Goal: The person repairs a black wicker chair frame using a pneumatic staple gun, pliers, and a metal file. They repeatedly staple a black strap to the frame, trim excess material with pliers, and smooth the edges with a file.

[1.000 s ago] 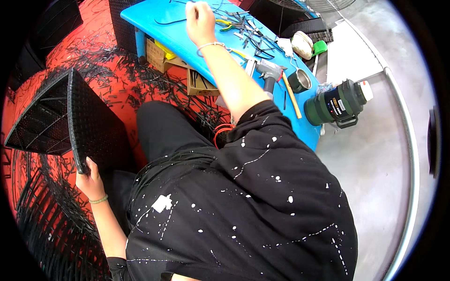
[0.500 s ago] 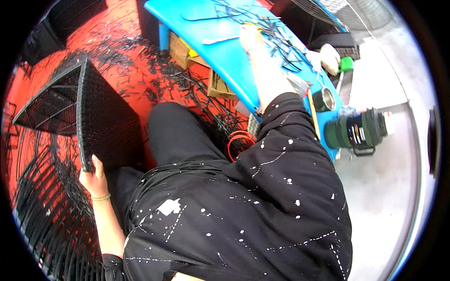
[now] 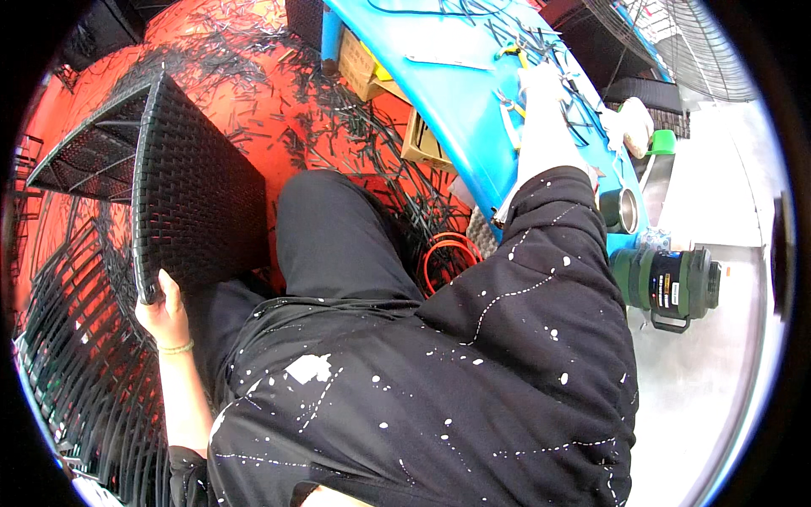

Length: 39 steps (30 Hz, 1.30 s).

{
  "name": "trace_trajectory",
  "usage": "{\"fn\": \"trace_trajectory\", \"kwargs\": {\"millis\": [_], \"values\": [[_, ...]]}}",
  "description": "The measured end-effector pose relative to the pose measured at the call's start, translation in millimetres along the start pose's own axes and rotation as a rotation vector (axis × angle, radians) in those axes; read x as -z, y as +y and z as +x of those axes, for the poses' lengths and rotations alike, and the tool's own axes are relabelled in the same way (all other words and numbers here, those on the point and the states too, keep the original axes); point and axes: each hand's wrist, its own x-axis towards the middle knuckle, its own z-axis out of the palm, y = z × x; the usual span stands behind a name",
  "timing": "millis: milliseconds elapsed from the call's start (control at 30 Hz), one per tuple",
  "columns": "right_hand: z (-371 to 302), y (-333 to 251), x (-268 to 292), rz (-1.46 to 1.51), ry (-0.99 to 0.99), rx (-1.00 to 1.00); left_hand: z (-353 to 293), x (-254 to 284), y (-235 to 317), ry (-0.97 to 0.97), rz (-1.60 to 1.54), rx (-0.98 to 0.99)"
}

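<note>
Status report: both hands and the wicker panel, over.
Left hand grips black wicker panel at its lower corner. Right hand on blue table among loose strips. Nothing blocking.

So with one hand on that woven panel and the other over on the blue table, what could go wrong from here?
1. The left hand grips only the bottom corner of the upright black woven panel; it could tip over.
2. The right hand reaches among loose strips and pliers on the blue table; it might knock some off.
3. The open metal cup sits near the sleeve; it could be bumped.
</note>
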Motion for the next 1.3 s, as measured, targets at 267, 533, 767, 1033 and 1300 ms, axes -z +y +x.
{"fn": "trace_trajectory", "kwargs": {"millis": [267,533,767,1033,1300], "values": [[140.0,92.7,-102.5,0.518,-0.057,0.285,10.7,-2.7,8.9,-0.027,0.195,0.076],[149.5,98.3,-59.0,1.822,-0.725,-0.310,8.6,-0.5,6.8,-0.063,0.126,0.036],[11.6,31.4,39.1,2.126,-0.213,0.131,9.6,2.3,13.5,-0.075,0.192,0.038],[-245.0,-53.6,116.3,1.956,-0.835,0.863,11.4,3.5,13.5,-0.089,0.168,0.014],[-374.9,-95.8,107.3,1.051,-0.296,1.629,13.8,-20.8,5.9,-0.087,0.161,-0.027]]}}
